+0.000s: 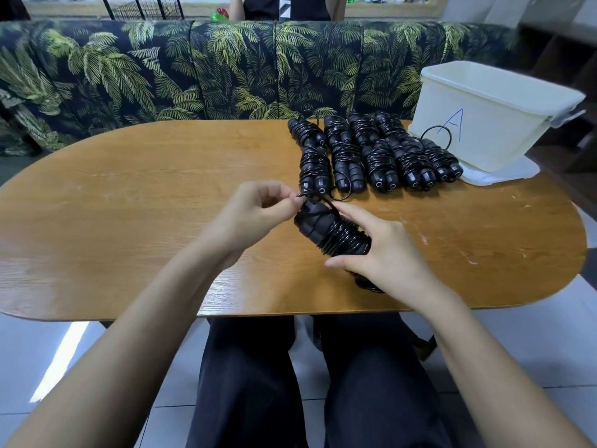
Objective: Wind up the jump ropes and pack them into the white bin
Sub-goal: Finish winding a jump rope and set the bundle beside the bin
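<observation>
A black jump rope (332, 232), its cord coiled around the paired handles, is held just above the wooden table (145, 195). My right hand (384, 250) grips the wound bundle from the right side. My left hand (255, 211) pinches the loose end of the cord at the bundle's upper tip. Several wound black jump ropes (371, 153) lie in rows on the table's far right part. The white bin (491, 124), marked with a blue letter A, stands at the far right on its white lid (504, 176); its inside is hidden.
A sofa (193, 76) with a palm-leaf print runs along the far side of the table. A person sits behind it, only partly in view. My legs in dark trousers are under the near table edge.
</observation>
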